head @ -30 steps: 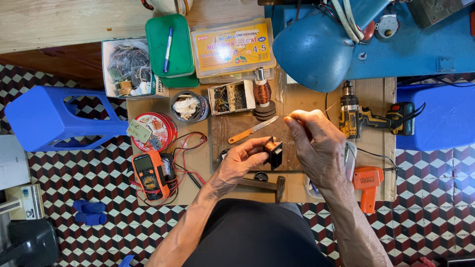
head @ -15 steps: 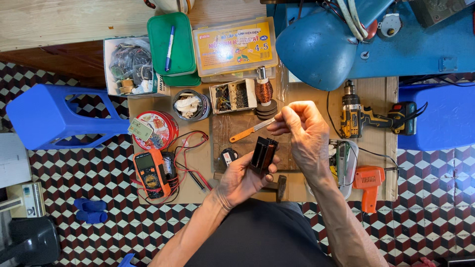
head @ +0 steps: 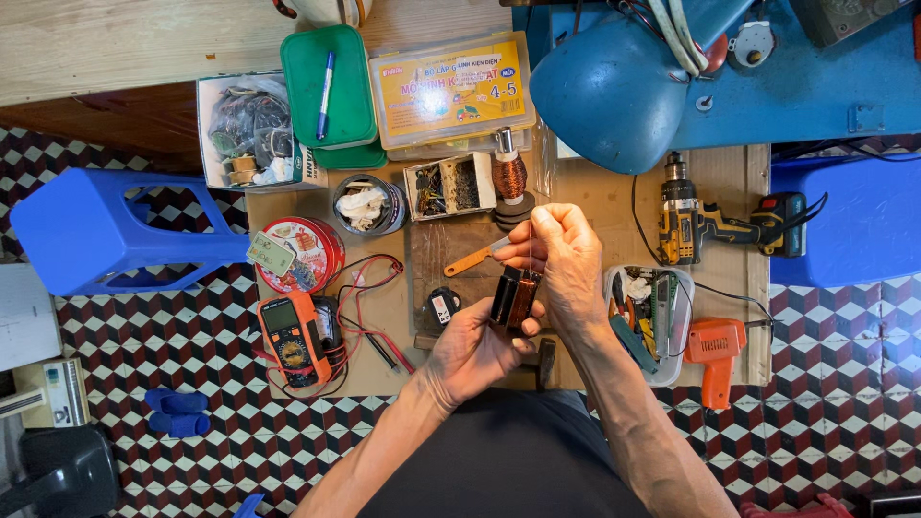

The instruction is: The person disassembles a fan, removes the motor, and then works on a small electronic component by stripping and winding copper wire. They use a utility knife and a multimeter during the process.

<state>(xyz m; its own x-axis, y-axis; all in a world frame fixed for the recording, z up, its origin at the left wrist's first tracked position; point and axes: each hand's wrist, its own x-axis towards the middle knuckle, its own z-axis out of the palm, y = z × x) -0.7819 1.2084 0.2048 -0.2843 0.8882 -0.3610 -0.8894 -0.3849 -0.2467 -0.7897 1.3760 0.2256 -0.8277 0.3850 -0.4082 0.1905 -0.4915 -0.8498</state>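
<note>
Small dark coil (head: 515, 298) with coppery winding, upright, gripped from below by left hand (head: 475, 350); right hand (head: 566, 254) pinched shut above it, apparently on thin wire.

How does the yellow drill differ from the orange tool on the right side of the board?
The yellow drill is yellow and black and lies flat, its length running sideways; the orange tool is plain orange, with its handle pointing toward the person. The yellow drill looks larger than the orange tool. Both are pistol-shaped and lie on the board, untouched by either hand.
</note>
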